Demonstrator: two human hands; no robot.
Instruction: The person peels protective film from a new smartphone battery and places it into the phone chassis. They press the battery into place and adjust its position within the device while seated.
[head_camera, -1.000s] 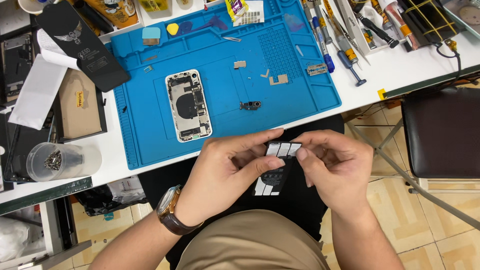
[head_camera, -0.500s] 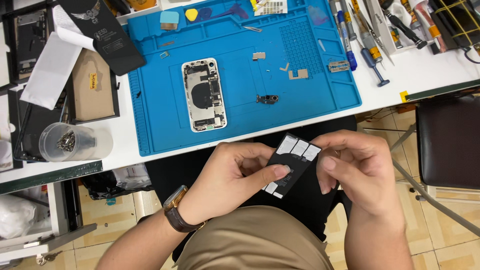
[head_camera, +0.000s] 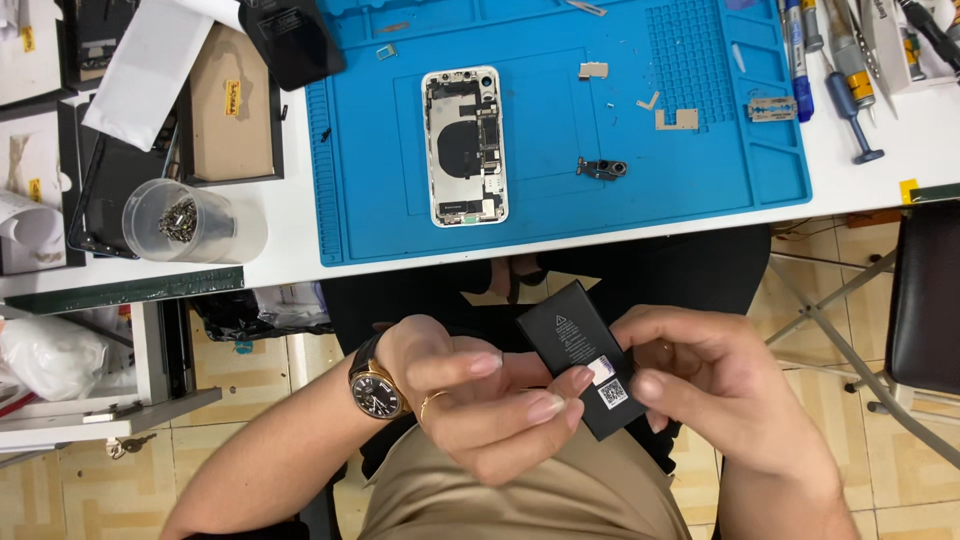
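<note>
A white workbench (head_camera: 880, 170) runs across the top of the view, seen from above, with tiled floor below it. On the bench lies a large blue repair mat (head_camera: 560, 215) with raised edges and a grid of small bumps at its upper right. Left of the mat sit a flat brown cardboard box (head_camera: 230, 100), a sheet of white paper (head_camera: 150, 65) and a dark pouch (head_camera: 290, 40).

Near the middle of the mat lies an opened phone body (head_camera: 465, 145), back cover off, its inner boards and a round coil showing. A clear plastic cup (head_camera: 185, 220) stands on the bench left of the mat, holding what look like small screws, though they are too small to tell for certain. Screwdrivers (head_camera: 850, 90) lie in a row at the bench's right end. Small metal brackets and a tiny camera part (head_camera: 603, 168) are scattered on the mat right of the phone.

Below the bench, over the person's lap, both hands hold a black rectangular battery (head_camera: 575, 350), tilted, with white labels near its lower end. It is well apart from the phone, off the bench. The left hand (head_camera: 470, 400), with a gold-rimmed wristwatch (head_camera: 377, 390) and a ring, curls its fingers loosely, thumb and forefinger tips pressed on the battery's lower left edge. The right hand (head_camera: 720, 385) closes around the battery's right side, thumb on the labelled face, fingers behind.
</note>
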